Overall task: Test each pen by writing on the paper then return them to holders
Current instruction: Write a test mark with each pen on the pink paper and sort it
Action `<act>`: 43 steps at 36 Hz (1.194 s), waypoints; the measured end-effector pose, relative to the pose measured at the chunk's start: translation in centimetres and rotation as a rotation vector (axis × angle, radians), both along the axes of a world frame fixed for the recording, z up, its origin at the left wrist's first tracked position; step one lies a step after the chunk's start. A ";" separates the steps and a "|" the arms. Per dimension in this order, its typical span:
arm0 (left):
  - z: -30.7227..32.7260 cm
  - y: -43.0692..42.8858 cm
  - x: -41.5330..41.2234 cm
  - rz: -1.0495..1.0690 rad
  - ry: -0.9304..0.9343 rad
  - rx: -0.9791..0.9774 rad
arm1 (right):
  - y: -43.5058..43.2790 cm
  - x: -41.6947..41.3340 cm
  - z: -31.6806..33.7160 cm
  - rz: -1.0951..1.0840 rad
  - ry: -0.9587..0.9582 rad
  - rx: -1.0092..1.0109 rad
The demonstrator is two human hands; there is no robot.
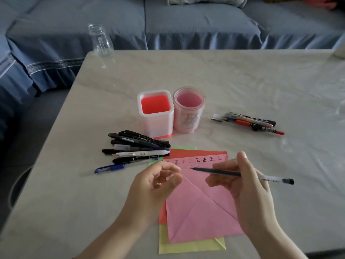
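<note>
My right hand (242,186) grips a black pen (224,172) with a clear barrel end, its tip pointing left just above the pink paper (197,212). Rows of written characters run along the top of that sheet. My left hand (155,186) hovers over the paper's left edge with fingers loosely curled, holding nothing that I can see. Two holders stand behind the paper: a square white one with a red inside (155,113) and a round pink one (188,109). Both look empty. Several pens lie in a pile (138,148) to the left, and a smaller group (248,121) lies on the right.
Red, green and yellow sheets (186,247) lie under the pink paper. A clear glass jar (99,41) stands at the table's far left corner. A blue sofa (168,23) runs behind the marble-look table (242,81).
</note>
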State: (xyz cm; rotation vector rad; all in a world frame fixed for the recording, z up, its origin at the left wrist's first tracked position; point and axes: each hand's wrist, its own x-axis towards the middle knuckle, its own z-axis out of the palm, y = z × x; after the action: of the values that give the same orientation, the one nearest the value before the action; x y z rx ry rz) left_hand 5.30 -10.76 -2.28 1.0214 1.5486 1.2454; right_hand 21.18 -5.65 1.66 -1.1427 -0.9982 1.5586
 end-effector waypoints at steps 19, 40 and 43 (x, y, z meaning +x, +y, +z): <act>2.4 -0.7 1.8 -0.144 0.136 0.095 | -0.6 0.1 0.1 0.048 -0.146 0.052; 2.9 5.0 4.6 -0.373 0.431 0.221 | 2.9 2.3 -1.1 -0.026 -0.035 0.039; 1.7 5.4 4.3 -0.368 0.754 0.431 | 3.0 2.0 -2.1 -0.064 0.030 -0.055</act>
State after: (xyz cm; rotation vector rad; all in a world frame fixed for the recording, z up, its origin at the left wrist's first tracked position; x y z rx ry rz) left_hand 9.59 -5.39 -0.63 2.1319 1.5287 0.9921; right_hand 23.14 -2.65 -0.40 -1.1740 -0.8952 1.5557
